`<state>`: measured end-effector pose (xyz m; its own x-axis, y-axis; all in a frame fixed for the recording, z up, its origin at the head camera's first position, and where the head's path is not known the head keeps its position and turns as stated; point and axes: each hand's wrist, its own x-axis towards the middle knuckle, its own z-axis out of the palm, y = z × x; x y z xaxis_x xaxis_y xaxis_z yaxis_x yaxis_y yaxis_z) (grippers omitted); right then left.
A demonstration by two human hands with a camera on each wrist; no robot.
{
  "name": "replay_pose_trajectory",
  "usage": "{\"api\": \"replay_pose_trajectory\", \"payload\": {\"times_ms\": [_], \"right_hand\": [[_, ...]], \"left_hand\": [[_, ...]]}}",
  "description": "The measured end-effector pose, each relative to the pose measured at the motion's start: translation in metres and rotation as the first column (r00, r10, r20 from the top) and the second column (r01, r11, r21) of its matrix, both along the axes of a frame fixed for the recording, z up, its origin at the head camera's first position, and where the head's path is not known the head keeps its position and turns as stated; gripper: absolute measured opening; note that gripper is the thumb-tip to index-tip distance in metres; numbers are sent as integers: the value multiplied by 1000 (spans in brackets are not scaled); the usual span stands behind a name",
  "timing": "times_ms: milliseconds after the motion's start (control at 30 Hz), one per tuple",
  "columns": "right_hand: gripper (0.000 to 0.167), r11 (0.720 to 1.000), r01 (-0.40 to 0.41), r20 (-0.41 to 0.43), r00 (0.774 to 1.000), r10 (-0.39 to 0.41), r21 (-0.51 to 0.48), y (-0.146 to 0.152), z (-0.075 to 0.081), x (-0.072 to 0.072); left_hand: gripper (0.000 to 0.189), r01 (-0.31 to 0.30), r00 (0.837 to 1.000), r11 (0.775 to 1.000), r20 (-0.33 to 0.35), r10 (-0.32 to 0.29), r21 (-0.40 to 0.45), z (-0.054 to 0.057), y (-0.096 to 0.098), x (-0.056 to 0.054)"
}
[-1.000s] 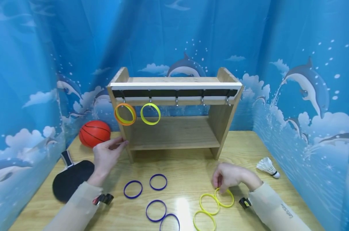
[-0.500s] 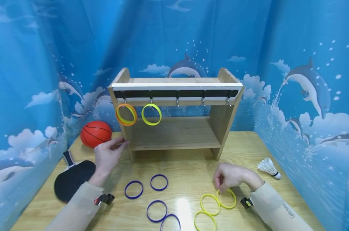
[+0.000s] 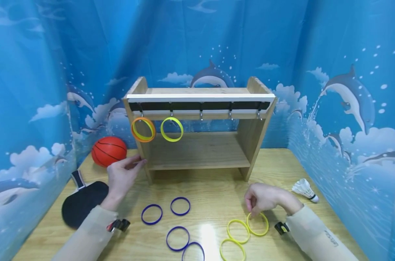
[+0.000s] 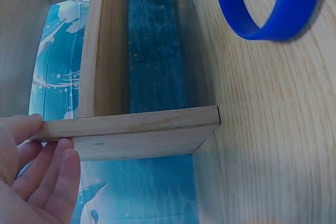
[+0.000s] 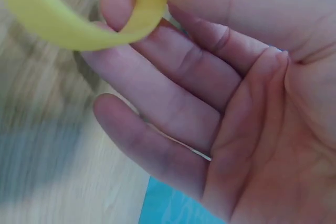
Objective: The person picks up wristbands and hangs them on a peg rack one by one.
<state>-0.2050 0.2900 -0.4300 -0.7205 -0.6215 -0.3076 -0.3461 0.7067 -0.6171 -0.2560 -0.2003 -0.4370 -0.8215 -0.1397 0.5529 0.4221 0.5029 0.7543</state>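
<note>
At the left side of the wooden hook rack (image 3: 197, 95), my left hand (image 3: 121, 179) grips the edge of the side panel (image 4: 136, 123) between thumb and fingers. My right hand (image 3: 264, 197) pinches a yellow silicone wristband (image 3: 267, 226) by its far edge, just over the table. The right wrist view shows this yellow band (image 5: 58, 30) between thumb and fingertips. Two more yellow wristbands (image 3: 228, 232) lie beside it. An orange wristband (image 3: 132, 129) and a yellow one hang together on the leftmost hook; another yellow wristband (image 3: 172, 140) hangs on the second.
Several dark blue wristbands (image 3: 151, 223) lie on the table's front middle. A red ball (image 3: 109, 150) and a black table-tennis paddle (image 3: 84, 204) are at left. A shuttlecock (image 3: 304, 189) lies at right. Three hooks (image 3: 201, 116) on the rack's right carry nothing.
My right hand has shifted slightly right, and the yellow wristband at its fingertips has moved with it, away from its neighbour. My left hand keeps its place on the rack.
</note>
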Motion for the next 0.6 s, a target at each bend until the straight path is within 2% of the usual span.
{"api": "replay_pose_trajectory", "payload": {"times_ms": [200, 367, 600], "right_hand": [[17, 1000, 2, 3, 1000, -2, -9, 0, 9, 3], [17, 999, -31, -40, 999, 30, -25, 1, 17, 5], [16, 995, -74, -108, 992, 67, -67, 2, 30, 4]], "left_hand": [[21, 4, 1000, 1000, -1, -4, 14, -1, 0, -1], [22, -5, 1000, 1000, 7, 5, 4, -3, -1, -3], [20, -31, 999, 999, -18, 30, -33, -3, -1, -5]]}}
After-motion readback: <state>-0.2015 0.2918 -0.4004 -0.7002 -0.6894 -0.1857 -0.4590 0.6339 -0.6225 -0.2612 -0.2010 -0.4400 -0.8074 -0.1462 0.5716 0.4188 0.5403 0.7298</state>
